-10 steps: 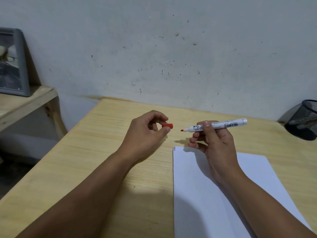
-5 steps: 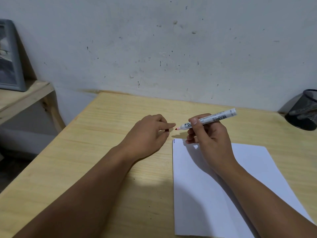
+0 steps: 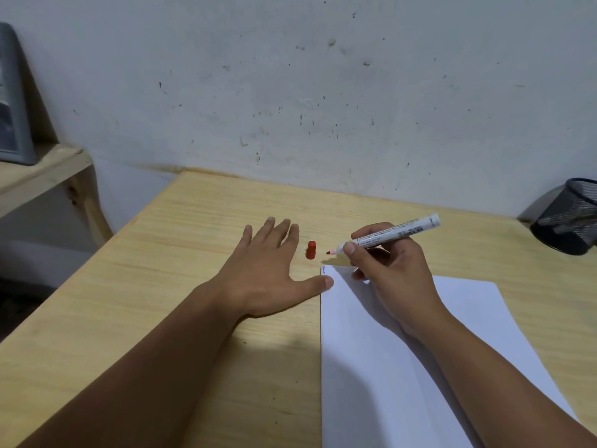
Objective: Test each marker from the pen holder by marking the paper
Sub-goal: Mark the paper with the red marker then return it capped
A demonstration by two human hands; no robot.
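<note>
My right hand (image 3: 391, 273) grips a white marker (image 3: 395, 234) with a bare red tip that points left, just above the top left corner of the white paper (image 3: 381, 367). A small dark mark sits at that corner. The marker's red cap (image 3: 310, 250) stands on the table just left of the tip. My left hand (image 3: 268, 273) lies flat and open on the wood beside the cap, thumb touching the paper's left edge. A black mesh pen holder (image 3: 570, 221) lies tipped at the far right.
The wooden table (image 3: 181, 286) ends at a stained white wall behind. A lower wooden shelf (image 3: 38, 176) at the left carries a grey framed object (image 3: 13, 101). The floor drops away past the table's left edge.
My left hand set the red cap down on the table and spread flat beside it. My right hand lowered the marker toward the paper's top left corner.
</note>
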